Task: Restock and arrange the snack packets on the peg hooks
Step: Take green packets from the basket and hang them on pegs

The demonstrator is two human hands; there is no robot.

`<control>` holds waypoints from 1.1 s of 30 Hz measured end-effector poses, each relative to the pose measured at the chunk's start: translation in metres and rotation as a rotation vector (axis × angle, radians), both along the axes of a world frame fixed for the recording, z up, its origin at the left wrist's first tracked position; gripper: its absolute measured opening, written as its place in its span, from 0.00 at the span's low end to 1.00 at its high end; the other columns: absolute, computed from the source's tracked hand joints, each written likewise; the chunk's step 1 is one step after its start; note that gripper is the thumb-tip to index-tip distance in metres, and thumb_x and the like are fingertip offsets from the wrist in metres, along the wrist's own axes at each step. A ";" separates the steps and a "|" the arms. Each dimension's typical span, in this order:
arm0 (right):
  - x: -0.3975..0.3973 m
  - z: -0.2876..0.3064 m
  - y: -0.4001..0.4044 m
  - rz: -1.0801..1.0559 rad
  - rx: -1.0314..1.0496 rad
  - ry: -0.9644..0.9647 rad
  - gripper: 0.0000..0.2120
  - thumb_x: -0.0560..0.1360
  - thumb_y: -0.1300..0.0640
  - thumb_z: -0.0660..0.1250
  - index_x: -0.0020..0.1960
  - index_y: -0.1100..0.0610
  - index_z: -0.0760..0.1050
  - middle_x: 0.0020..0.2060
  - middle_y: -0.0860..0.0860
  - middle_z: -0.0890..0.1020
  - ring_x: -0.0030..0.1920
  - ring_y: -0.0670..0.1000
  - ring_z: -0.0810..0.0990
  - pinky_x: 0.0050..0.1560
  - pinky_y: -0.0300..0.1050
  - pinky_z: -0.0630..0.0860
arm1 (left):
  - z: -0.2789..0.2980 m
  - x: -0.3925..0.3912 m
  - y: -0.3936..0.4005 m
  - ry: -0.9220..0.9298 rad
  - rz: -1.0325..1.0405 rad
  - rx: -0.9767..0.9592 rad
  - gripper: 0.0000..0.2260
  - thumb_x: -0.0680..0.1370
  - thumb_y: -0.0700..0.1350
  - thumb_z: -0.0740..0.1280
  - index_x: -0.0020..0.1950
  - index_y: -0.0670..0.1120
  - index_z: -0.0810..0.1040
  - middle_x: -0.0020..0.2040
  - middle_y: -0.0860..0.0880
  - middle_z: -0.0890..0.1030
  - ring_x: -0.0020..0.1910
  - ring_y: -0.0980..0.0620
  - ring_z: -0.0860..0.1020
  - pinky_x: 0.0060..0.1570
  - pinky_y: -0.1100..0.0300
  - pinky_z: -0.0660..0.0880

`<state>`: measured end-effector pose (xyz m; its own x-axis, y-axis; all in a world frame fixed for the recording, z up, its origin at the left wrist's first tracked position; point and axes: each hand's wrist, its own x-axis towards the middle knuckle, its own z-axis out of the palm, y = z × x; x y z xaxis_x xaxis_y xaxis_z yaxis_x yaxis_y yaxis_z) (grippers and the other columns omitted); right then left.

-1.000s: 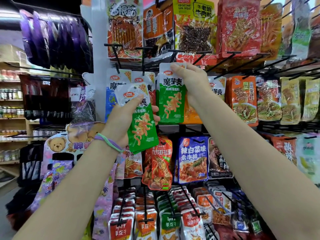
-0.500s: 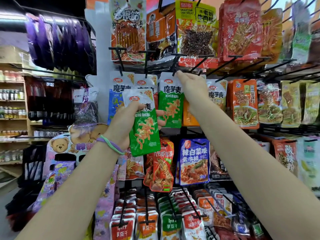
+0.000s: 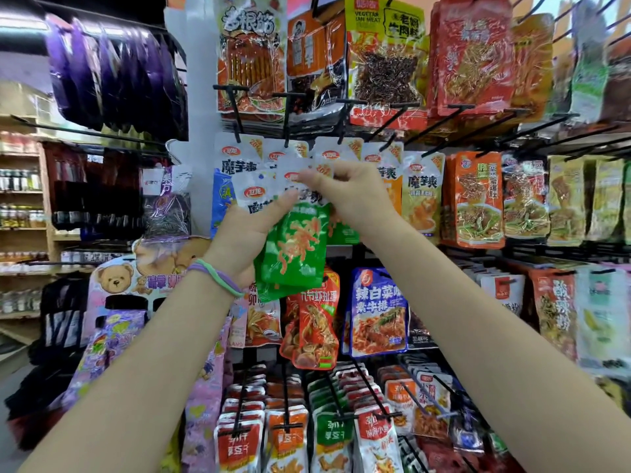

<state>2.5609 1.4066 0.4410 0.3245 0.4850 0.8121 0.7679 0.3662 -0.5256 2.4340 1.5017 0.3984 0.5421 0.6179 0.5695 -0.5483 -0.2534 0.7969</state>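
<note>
Left hand (image 3: 246, 240) gripping green packets (image 3: 293, 250) mid-frame — right hand (image 3: 348, 196) pinching white header; light, floppy, slick — hold by hang-hole top.

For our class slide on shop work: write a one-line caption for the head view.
Left hand holds green snack packets while the right hand pinches the top one's white header before the peg hooks.

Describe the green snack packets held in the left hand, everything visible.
The green snack packets are glossy plastic pouches, white at the top with a red oval logo and dark characters, green below with orange food printed on it. At least two overlap, hanging tilted before the rack. The left hand grips them from the left; the right hand pinches their white top edge.
</note>
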 end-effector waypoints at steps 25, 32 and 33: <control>0.024 0.042 0.013 -0.074 0.245 0.226 0.15 0.79 0.51 0.71 0.38 0.56 0.71 0.31 0.47 0.70 0.33 0.46 0.67 0.38 0.41 0.67 | 0.000 0.000 -0.003 -0.002 -0.139 -0.030 0.10 0.84 0.46 0.63 0.54 0.39 0.78 0.40 0.41 0.85 0.32 0.46 0.84 0.34 0.56 0.82; 0.018 0.044 0.009 0.001 0.197 0.360 0.19 0.80 0.53 0.69 0.35 0.57 0.67 0.38 0.55 0.77 0.37 0.45 0.71 0.45 0.37 0.66 | 0.000 0.001 0.000 0.007 -0.170 -0.041 0.11 0.84 0.46 0.62 0.57 0.40 0.78 0.41 0.41 0.85 0.33 0.45 0.83 0.35 0.55 0.81; 0.015 0.047 0.008 0.003 0.196 0.389 0.14 0.79 0.53 0.70 0.40 0.59 0.71 0.50 0.58 0.82 0.47 0.47 0.76 0.55 0.41 0.66 | 0.000 0.001 0.001 0.008 -0.175 -0.039 0.11 0.85 0.46 0.62 0.56 0.40 0.78 0.41 0.41 0.84 0.34 0.45 0.83 0.35 0.55 0.81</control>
<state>2.5762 1.4146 0.4876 0.6231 0.3352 0.7067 0.5255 0.4898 -0.6957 2.4350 1.5023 0.3982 0.6479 0.5348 0.5424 -0.5751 -0.1234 0.8087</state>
